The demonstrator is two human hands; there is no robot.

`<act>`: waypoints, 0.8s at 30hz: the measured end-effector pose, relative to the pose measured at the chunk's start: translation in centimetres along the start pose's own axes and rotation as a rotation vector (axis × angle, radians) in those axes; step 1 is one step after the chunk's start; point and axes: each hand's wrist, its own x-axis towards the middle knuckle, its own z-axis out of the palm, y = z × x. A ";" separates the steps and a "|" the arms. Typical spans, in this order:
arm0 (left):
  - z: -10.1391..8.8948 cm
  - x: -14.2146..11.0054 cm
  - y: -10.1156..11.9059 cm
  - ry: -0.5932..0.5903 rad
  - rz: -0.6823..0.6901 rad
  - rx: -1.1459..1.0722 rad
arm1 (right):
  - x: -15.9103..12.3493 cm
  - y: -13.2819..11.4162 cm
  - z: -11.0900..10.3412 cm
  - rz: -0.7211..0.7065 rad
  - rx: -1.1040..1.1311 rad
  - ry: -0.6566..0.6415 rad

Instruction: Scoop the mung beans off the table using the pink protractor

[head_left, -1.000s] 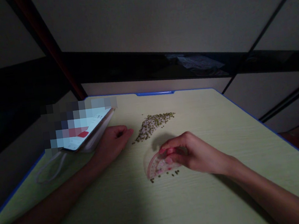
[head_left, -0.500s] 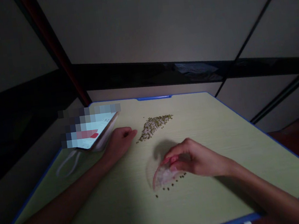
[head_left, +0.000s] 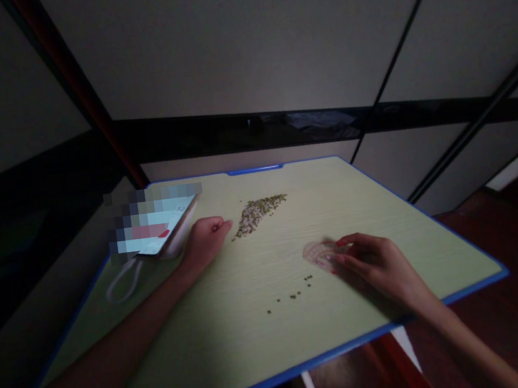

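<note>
A heap of small green beans (head_left: 261, 211), like mung beans with paler bits among them, lies on the light yellow-green table (head_left: 237, 322). Just left of the heap rests my left hand (head_left: 206, 238), curled into a fist with its thumb forward; nothing shows in it. Nearer me on the right, my right hand (head_left: 381, 264) pinches the edge of a clear, thin, rounded plastic piece (head_left: 316, 255) with red or pink on it. The piece is blurred and its exact kind is unclear. Several loose beans (head_left: 293, 297) trail in a line below it.
A tablet-like device with a lit, partly blurred screen (head_left: 151, 238) leans at the table's left, with a white strap loop (head_left: 126, 283) beside it. Blue edging (head_left: 281, 377) runs round the tabletop. Cabinet panels (head_left: 231, 46) stand behind.
My right hand has moved right and away from the row of loose beans, taking the clear piece with it. My left hand stays a fist beside the heap. The view has shifted slightly.
</note>
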 end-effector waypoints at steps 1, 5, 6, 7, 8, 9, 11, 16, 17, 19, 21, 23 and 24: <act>0.0 0.0 -0.1 0.000 0.005 -0.004 | -0.3 -0.3 0.3 -0.005 -0.025 0.003; 0.2 0.2 -0.3 0.002 0.021 -0.028 | -1.2 -1.5 1.8 -0.013 -0.062 0.001; 0.3 0.2 -0.3 0.001 0.025 -0.033 | -1.3 -1.7 2.2 -0.014 -0.056 0.008; 0.3 0.2 -0.4 0.001 0.028 -0.037 | -1.5 -2.0 2.6 -0.012 -0.045 0.013; 0.4 0.3 -0.5 0.001 0.031 -0.040 | -1.6 -2.1 3.0 -0.009 -0.037 0.018; 0.4 0.3 -0.6 0.003 0.033 -0.041 | -1.8 -2.3 3.3 -0.004 -0.030 0.021; 0.5 0.4 -0.7 0.007 0.035 -0.040 | -2.0 -2.6 4.0 0.011 -0.021 0.024; 0.5 0.5 -0.8 0.009 0.033 -0.034 | -2.4 -3.7 5.2 0.024 -0.022 0.034; 0.5 0.5 -0.8 0.009 0.031 -0.034 | -2.5 -4.0 5.3 0.015 -0.029 0.031; 0.5 0.4 -0.7 0.007 0.027 -0.035 | -2.7 -4.4 5.7 0.003 -0.039 0.025; 0.5 0.3 -0.7 0.005 0.024 -0.034 | -2.9 -4.7 6.1 -0.004 -0.039 0.029; 0.5 0.3 -0.7 0.004 0.024 -0.032 | -3.2 -5.1 6.5 -0.010 -0.032 0.038; 0.5 0.3 -0.7 0.003 0.024 -0.030 | -3.3 -5.3 6.7 -0.014 -0.027 0.041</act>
